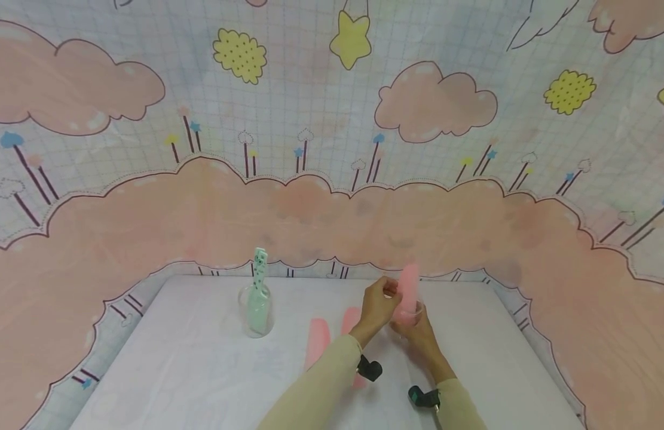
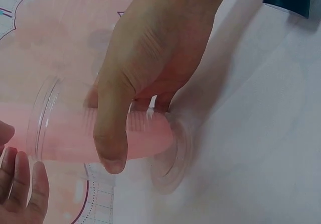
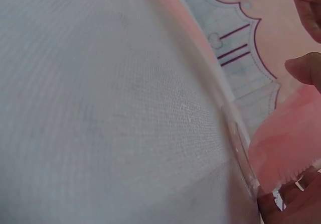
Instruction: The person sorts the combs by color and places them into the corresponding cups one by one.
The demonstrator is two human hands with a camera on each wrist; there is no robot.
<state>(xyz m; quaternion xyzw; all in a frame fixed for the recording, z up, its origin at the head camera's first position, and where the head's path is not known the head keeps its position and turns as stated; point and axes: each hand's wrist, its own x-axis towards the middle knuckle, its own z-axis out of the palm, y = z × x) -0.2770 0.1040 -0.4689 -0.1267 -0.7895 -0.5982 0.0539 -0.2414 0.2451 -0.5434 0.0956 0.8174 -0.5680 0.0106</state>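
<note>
Around a clear cup (image 2: 170,179) with a flared foot, my right hand (image 1: 418,334) curls its thumb and fingers. A pink comb (image 1: 409,283) stands in the cup, its lower end near the foot and its upper part above the rim; its teeth show in the right wrist view. My left hand (image 1: 377,304) is at the comb's left edge just above the rim, thumb and forefinger bent together and pinching it. In the left wrist view only its fingertips (image 2: 20,179) show.
Two more long pink pieces (image 1: 318,340) lie on the white table (image 1: 202,370), partly behind my left arm. To the left stands another clear cup (image 1: 242,304) with a mint-green item (image 1: 260,301) in it, its spotted top sticking out. A patterned cloth (image 1: 288,221) hangs behind the table.
</note>
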